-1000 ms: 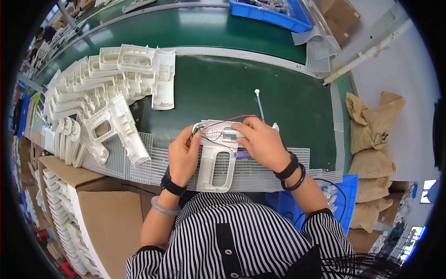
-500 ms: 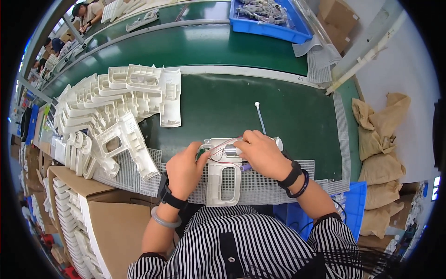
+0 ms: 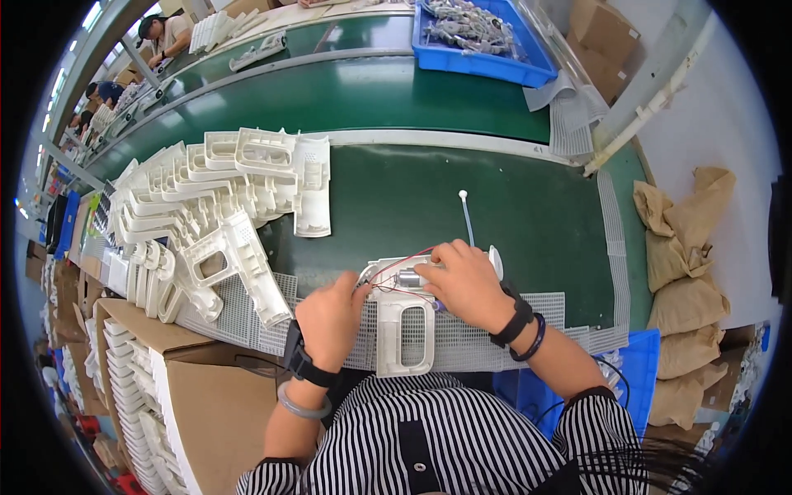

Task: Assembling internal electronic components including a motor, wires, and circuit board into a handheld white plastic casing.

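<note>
well beyond the right hand [image 3: 469,285] and a little to its right, a blue bin [image 3: 487,69] is heaped with bagged parts [image 3: 474,35]; brown cardboard boxes [image 3: 604,41] stand farther right. out to the right of that hand, brown sacks [image 3: 686,307] lie piled. nearer the body than the left hand [image 3: 330,318] and to its left is a carton [image 3: 227,421]; far beyond it, a person in a dark cap [image 3: 171,40] leans forward.
</note>
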The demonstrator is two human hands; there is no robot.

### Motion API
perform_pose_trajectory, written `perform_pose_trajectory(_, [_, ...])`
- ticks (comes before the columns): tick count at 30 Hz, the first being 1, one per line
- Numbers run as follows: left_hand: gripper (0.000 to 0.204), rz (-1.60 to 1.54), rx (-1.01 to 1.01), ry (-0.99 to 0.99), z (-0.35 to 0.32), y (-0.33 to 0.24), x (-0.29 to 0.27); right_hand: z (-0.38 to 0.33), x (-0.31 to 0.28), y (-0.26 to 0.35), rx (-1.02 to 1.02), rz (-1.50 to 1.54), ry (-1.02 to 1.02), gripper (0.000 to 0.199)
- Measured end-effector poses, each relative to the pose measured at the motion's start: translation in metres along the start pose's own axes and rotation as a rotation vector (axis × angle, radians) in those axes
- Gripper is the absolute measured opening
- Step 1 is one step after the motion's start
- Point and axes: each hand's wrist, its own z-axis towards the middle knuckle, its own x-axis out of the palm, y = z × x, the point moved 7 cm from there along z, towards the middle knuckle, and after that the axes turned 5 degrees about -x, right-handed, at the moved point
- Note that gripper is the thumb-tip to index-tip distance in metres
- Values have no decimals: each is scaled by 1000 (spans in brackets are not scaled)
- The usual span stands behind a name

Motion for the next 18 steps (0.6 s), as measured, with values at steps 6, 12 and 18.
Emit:
perform_pose_trajectory(6, [19, 4, -66, -96, -12, 3, 12, -14, 10, 13, 57, -127, 28, 36])
perform_pose_trajectory(12, [20, 16, -41, -161, -10, 0, 13, -16, 11, 12, 82, -159, -3, 37])
perform_pose_trajectory(18, [22, 47, 30, -204, 2, -12, 10, -17, 10, 9, 153, -114, -19, 35])
